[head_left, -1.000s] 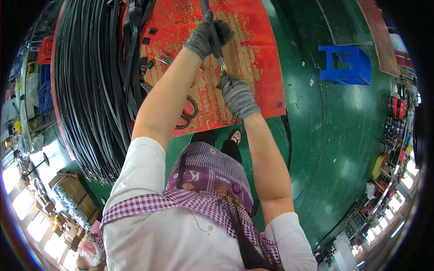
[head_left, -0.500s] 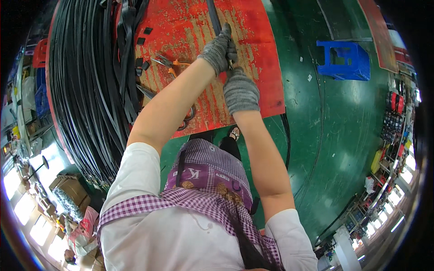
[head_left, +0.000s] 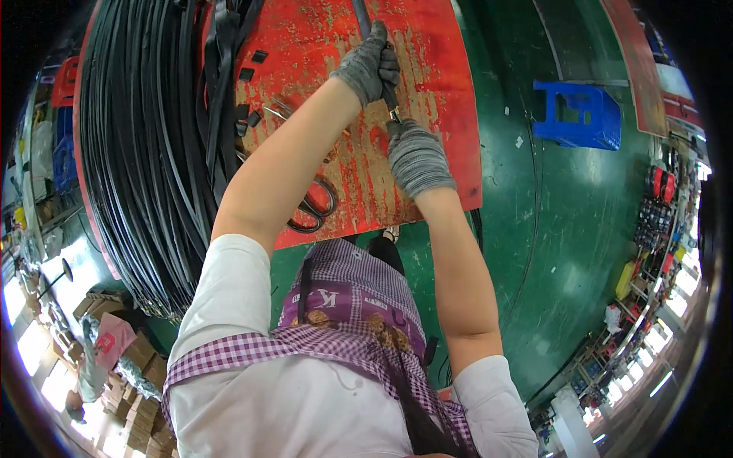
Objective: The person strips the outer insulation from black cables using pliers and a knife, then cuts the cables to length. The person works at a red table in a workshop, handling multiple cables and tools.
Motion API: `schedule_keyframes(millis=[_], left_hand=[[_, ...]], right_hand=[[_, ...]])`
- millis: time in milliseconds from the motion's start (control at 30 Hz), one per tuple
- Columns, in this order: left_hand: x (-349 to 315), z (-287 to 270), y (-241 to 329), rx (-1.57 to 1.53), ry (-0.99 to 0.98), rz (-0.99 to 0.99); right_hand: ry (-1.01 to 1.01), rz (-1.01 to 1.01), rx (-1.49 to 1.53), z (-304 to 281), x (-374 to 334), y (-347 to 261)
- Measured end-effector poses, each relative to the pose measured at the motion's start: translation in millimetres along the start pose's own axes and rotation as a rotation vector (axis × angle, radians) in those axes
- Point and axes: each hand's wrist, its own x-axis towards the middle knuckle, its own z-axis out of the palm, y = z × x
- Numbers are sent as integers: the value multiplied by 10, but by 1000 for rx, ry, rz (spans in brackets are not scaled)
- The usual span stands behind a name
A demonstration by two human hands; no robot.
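Now the left hand (head_left: 370,66) grips a long black strip (head_left: 362,15).

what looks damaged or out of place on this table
The red tabletop looks damaged: its red surface is worn away in ragged streaks, exposing brown beneath. Small black pieces also lie scattered beside the long black strips, looking a bit untidy, perhaps offcuts. I see no spill.

Windows (head_left: 33,343) glare washed-out white at lower left; green floor (head_left: 569,305) softly reflects light; edges curve, corners black.
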Motion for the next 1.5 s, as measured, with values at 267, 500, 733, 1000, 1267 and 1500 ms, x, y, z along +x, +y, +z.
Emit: schedule_keyframes(millis=[267,500,733,1000,1267,1500], left_hand=[[-64,-255,-228,-494,-635,-310],[-426,307,-467,303,349,-25],[-395,92,-509,-58,53,-72],[-577,261,-773,272,256,134],[-724,116,-757,156,123,-72],[-736,-53,-876,209,153,-35]], right_hand=[[-485,449,1481,-129,-209,153],[-162,545,174,-106,-317,-88],[-177,342,854,-66,-519,79],[-19,329,399,71,-543,105],[-361,708,1509,-228,-514,190],[-71,411,615,55,-1176,-42]])
